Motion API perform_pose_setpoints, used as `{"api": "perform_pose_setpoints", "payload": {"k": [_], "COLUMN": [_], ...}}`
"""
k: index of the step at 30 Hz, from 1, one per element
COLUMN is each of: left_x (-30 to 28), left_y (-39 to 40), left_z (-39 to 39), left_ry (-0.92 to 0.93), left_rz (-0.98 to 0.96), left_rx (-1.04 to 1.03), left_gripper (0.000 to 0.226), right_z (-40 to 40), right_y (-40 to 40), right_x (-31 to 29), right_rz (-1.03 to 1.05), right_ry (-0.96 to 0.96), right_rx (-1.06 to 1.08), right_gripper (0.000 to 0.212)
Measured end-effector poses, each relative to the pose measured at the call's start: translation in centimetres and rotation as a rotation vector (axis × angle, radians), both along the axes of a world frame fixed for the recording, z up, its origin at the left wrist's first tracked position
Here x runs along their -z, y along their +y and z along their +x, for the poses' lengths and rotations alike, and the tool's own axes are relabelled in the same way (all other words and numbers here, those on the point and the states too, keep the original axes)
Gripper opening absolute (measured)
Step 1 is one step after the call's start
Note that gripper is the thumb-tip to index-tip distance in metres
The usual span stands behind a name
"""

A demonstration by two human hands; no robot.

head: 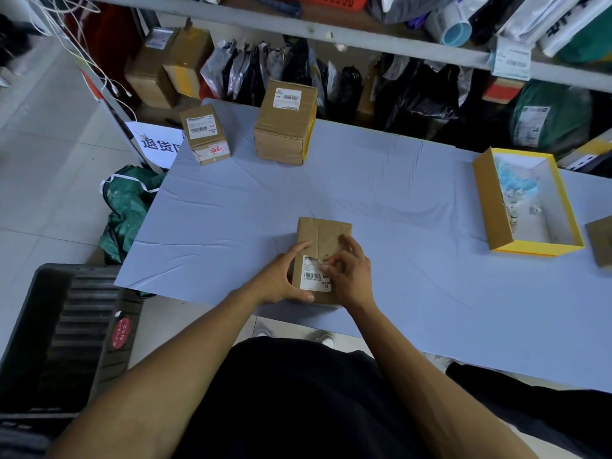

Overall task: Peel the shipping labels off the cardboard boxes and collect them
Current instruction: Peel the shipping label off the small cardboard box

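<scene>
A brown cardboard box [323,235] lies near the front edge of the blue table [381,180]. A white shipping label [313,276] with a barcode is stuck on its near end. My left hand [281,276] grips the box's left side. My right hand [349,270] has thumb and fingertips pinched at the label's upper right corner, which looks slightly lifted. Two more labelled boxes stand at the back left: a small one [205,134] and a taller one [286,122].
An open yellow box [526,203] with scraps inside sits at the right, and a cardboard piece [601,240] pokes in at the right edge. A dark crate [66,323] and a green bag [127,207] are on the floor at left. Shelves of parcels stand behind the table.
</scene>
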State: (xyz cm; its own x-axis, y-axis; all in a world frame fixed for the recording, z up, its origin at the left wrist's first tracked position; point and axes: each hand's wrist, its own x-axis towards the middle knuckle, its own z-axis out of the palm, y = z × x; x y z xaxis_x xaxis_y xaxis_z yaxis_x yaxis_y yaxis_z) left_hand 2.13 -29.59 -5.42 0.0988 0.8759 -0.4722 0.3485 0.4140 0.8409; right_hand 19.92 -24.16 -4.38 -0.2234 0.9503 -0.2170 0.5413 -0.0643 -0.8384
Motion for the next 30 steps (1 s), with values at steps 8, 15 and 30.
{"api": "perform_pose_setpoints", "payload": {"k": [8, 15, 30], "left_x": [-0.1, -0.4, -0.1], "left_y": [-0.1, -0.1, 0.0], "left_z": [-0.1, -0.1, -0.1], "left_ry": [-0.02, -0.048, -0.031], "left_rz": [0.024, 0.029, 0.026], "left_rx": [0.008, 0.011, 0.012], "left_gripper": [0.116, 0.114, 0.115], "right_z": [0.1, 0.1, 0.3], "right_y": [0.1, 0.1, 0.2], "right_x": [-0.3, -0.8, -1.7], "right_rz": [-0.056, -0.074, -0.167], "right_ry": [0.052, 0.034, 0.016], "right_rx": [0.008, -0.003, -0.01], "right_gripper": [0.028, 0.025, 0.017]}}
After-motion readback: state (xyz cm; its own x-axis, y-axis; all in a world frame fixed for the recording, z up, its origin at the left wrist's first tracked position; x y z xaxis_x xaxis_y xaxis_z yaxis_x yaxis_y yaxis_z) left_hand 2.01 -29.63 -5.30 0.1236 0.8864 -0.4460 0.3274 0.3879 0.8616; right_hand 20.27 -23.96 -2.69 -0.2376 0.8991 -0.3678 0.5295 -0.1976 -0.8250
